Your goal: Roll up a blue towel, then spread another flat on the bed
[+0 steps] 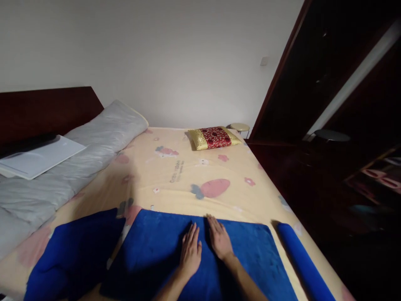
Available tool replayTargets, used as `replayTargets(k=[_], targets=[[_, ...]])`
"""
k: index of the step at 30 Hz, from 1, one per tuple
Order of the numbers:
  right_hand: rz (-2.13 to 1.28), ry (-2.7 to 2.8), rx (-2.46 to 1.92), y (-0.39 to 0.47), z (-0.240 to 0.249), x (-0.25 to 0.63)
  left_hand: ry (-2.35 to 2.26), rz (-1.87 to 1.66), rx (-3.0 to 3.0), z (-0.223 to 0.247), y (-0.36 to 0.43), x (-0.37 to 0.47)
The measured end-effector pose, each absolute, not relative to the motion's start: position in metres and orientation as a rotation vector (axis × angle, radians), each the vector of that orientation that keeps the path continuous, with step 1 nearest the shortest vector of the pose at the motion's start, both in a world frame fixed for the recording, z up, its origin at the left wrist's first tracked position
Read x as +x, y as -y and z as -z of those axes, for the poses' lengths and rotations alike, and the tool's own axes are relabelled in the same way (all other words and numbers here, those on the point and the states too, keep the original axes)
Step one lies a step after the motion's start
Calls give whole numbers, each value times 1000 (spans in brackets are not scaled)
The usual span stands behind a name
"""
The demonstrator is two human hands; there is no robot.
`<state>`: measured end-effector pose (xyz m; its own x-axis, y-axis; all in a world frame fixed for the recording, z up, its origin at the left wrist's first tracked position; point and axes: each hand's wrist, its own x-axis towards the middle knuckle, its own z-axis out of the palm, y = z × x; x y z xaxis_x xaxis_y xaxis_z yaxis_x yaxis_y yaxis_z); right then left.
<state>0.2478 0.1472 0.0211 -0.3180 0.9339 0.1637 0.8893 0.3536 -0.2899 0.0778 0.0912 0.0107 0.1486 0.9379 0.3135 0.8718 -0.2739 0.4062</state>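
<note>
Hands, left (190, 251) and right (219, 240), flat on blue towel (156, 251) (bedsheet (175, 167) lettering unreadable).

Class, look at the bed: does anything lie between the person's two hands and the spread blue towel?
Nothing visible does. The left hand and right hand both lie flat, directly on the spread blue towel, side by side near its far edge.

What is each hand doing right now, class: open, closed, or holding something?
Left hand: open, flat, palm down on the spread blue towel, holding nothing.
Right hand: open, flat on the same towel beside the left, holding nothing.
</note>
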Motion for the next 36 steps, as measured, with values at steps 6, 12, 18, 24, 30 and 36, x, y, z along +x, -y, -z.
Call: replayTargets(k=[6, 12, 18, 24, 30, 36], targets=[[-375, 2360, -1561, -144, -5, 211, -1737, -419, 2516, -10, -138, 63], [-242, 2204, -1857, -148, 5, 305, -1989, -281, 2374, -13, -153, 5], [-6, 2012, -2130, -131, 18, 414, -2559, -259, 1932, -9, -160, -94], [63, 1991, -2152, -128, 27, 430, -2609, -196, 1751, -6, -162, -148], [130, 1800, -2121, -138, 19, 379, -2586, -356, 1933, -17, -149, -88], [-265, 2199, -1610, -122, -8, 205, -2021, -410, 2461, 10, -114, 49]])
